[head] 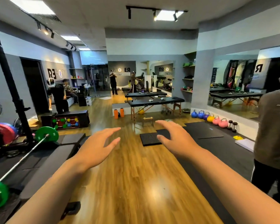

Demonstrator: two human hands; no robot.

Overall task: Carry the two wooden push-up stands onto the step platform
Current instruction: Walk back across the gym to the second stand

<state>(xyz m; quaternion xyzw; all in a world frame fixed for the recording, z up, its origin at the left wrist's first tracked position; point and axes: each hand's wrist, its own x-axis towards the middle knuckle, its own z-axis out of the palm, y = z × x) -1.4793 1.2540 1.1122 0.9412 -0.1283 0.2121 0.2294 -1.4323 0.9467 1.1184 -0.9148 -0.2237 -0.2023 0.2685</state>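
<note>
A wooden push-up stand (147, 121) sits on the wood floor ahead, just in front of the massage table; only one stand is clearly visible. A flat black step platform (149, 138) lies on the floor nearer to me, partly behind my right hand. My left hand (98, 147) reaches forward with its fingers spread and nothing in it. My right hand (175, 137) also stretches out with fingers apart and empty, hovering in front of the platform's right part. Both hands are well short of the stand.
A black massage table (155, 101) stands behind the stand. A barbell with green plates (46, 135) and black benches lie at left. Colourful kettlebells (210, 118) line the right wall by black mats. A person (273, 135) stands close at right; others stand farther back.
</note>
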